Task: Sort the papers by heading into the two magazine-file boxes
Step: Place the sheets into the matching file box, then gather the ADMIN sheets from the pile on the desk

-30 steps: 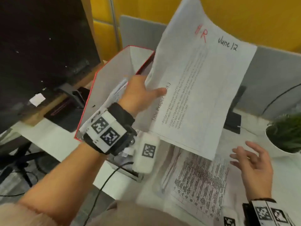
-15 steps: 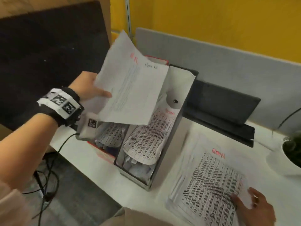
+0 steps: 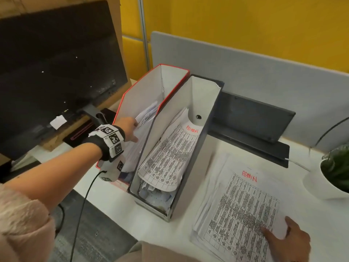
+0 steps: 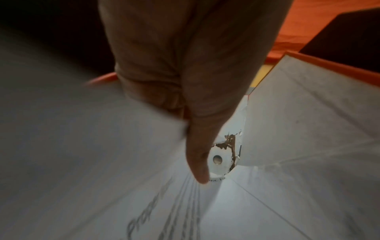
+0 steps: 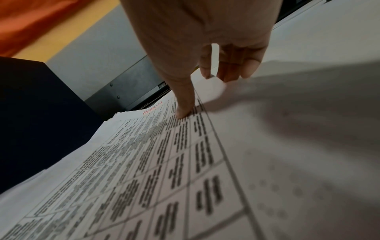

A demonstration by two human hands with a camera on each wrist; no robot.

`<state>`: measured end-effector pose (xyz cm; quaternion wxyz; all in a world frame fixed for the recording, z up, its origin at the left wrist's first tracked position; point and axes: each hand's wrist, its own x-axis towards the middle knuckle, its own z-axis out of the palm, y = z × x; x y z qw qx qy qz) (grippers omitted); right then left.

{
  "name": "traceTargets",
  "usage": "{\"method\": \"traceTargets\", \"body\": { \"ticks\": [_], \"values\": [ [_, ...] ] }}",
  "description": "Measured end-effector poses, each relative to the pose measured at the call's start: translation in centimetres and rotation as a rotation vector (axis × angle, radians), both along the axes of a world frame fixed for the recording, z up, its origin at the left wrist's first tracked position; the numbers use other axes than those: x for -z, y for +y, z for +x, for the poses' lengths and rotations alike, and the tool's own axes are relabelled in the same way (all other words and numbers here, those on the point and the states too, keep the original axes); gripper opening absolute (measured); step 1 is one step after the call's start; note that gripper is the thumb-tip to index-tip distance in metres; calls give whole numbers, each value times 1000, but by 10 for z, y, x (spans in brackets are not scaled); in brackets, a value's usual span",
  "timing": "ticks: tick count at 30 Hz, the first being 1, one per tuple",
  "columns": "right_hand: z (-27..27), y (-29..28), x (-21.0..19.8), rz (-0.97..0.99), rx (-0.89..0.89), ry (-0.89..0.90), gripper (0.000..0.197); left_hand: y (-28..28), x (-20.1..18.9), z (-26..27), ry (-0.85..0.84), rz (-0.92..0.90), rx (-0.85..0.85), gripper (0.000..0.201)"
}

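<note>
A red-edged file box (image 3: 139, 86) and a grey file box (image 3: 204, 99) stand side by side on the white desk. My left hand (image 3: 130, 129) is inside the red box, thumb and fingers pinching a white printed sheet (image 4: 102, 162) that leans among the papers there; its heading is hidden. The grey box holds curled table sheets, the top one headed ADMIN (image 3: 170, 154). To the right lies a stack of papers (image 3: 241, 205) topped by an ADMIN table sheet. My right hand (image 3: 287, 237) pinches that sheet's lifted near corner, thumb (image 5: 183, 112) on the print.
A dark monitor (image 3: 56, 72) stands left of the boxes. A dark grey tray (image 3: 251, 125) sits behind the stack, against a grey partition (image 3: 264, 72). A potted plant (image 3: 332, 174) is at the right edge. The desk's front edge runs just below the boxes.
My left hand has carried the sheet from mid-air down into the red box. My right hand has settled on the stack and taken hold of the top sheet's corner.
</note>
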<state>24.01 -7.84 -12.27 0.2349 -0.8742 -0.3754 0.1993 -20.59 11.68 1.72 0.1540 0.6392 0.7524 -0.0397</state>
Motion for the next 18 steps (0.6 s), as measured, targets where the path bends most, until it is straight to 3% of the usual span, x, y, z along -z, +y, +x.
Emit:
{"method": "traceTargets", "body": {
  "ticks": [4, 8, 12, 16, 18],
  "values": [
    [2, 2, 1, -49, 10, 18, 98, 0, -18, 7, -61, 151, 1, 50],
    [6, 4, 5, -113, 4, 44, 103, -5, -60, 40, -271, 516, 92, 25],
    [6, 4, 6, -110, -26, 21, 101, -21, -91, 105, -542, 788, 275, 15],
    [5, 5, 5, -120, -49, 34, 100, -50, -82, 183, -830, 747, 432, 16],
    [4, 5, 5, -130, -42, 60, 101, -65, -56, 217, -849, 612, 450, 16]
  ]
}}
